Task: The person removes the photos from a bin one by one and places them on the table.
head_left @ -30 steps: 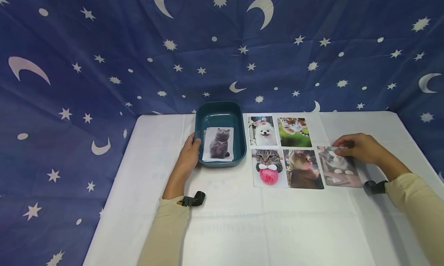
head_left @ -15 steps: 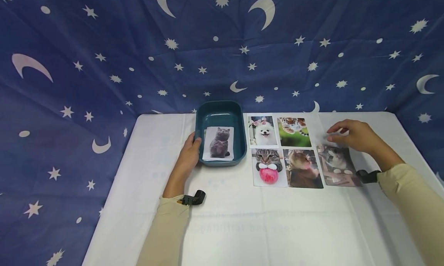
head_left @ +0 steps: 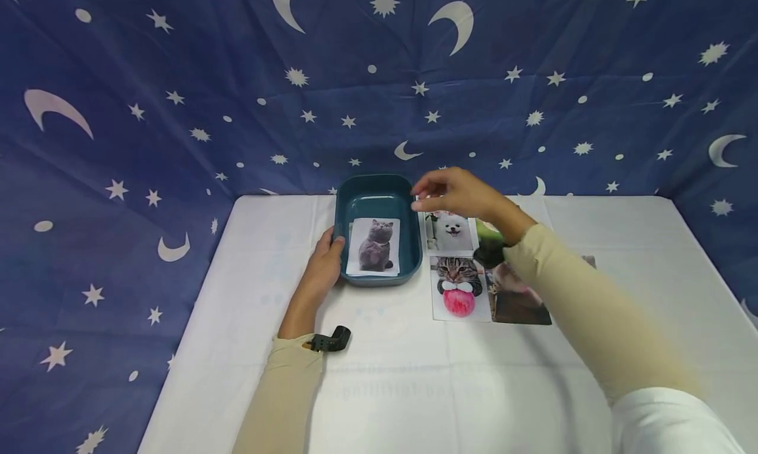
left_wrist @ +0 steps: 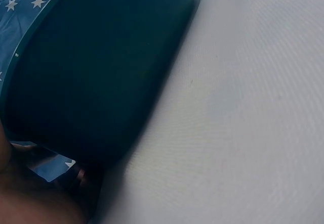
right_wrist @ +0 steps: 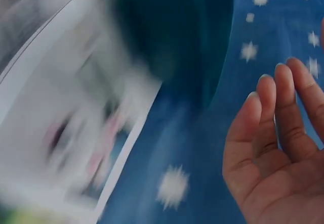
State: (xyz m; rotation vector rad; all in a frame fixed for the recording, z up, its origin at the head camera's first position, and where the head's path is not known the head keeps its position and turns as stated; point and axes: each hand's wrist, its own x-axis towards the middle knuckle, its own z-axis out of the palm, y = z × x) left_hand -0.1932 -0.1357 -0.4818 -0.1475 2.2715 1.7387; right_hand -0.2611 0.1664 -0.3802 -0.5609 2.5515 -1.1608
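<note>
My left hand (head_left: 322, 264) grips the left side of a dark teal plastic tray (head_left: 379, 206), thumb near its rim. In the tray lies a small stack of photo cards topped by a grey cat card (head_left: 374, 245). My right hand (head_left: 460, 192) hovers by the tray's right rim, fingers loosely bent and holding nothing; in the right wrist view its fingers (right_wrist: 286, 118) are spread from the palm. Under that hand lies a white dog card (head_left: 451, 235), with a tabby cat card (head_left: 458, 295) below it.
A brown animal photo card (head_left: 521, 308) lies beside the tabby card. My right forearm partly covers a tiger card (head_left: 487, 231) and nearly all of another cat card. A blue cloth with moons and stars (head_left: 355, 39) hangs behind the white table (head_left: 391, 388).
My right hand has let go of the rightmost cat card, lifted, and swung left across the cards to the tray. My left hand has stayed on the tray.
</note>
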